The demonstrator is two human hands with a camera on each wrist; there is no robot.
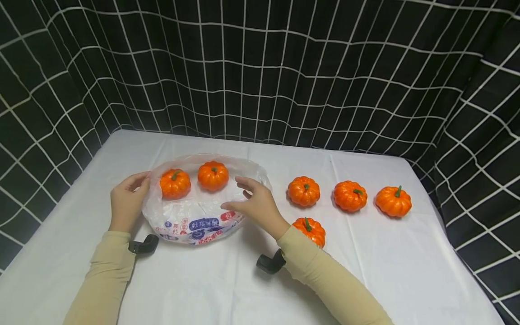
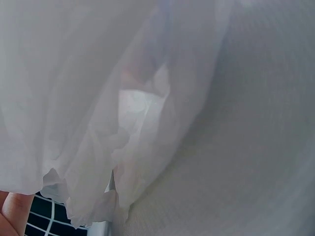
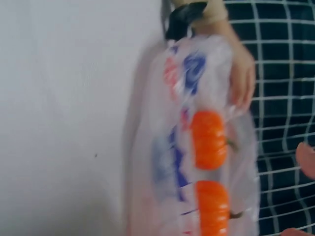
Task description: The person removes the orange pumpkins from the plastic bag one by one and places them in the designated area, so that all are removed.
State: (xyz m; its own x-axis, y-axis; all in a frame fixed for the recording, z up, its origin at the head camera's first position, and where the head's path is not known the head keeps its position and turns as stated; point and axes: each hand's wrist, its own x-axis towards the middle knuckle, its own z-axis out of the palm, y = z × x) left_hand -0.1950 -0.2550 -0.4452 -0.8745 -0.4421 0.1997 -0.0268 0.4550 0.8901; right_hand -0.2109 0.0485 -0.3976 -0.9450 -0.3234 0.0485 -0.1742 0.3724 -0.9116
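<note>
A thin white plastic bag [image 1: 178, 215] with blue and red print lies spread with its mouth facing up. Inside sit two small orange pumpkins, the left one [image 1: 175, 184] near the bag's side and the other [image 1: 213, 176] beside it. My left hand [image 1: 127, 198] pinches the bag's left rim between thumb and fingers. Bag film [image 2: 74, 98] fills much of the left wrist view. Over the bag's right side my right hand [image 1: 257, 203] holds nothing, thumb and fingers spread apart. Its fingertips [image 3: 306, 160] show at the right wrist view's edge.
Right of the bag, a row of three pumpkins holds a near one [image 1: 304, 191], a middle one [image 1: 350, 196] and a far one [image 1: 393, 201]. Another pumpkin [image 1: 310, 231] is partly behind my right sleeve. Black white-gridded cloth [image 1: 252, 67] walls the white table [image 1: 195, 289].
</note>
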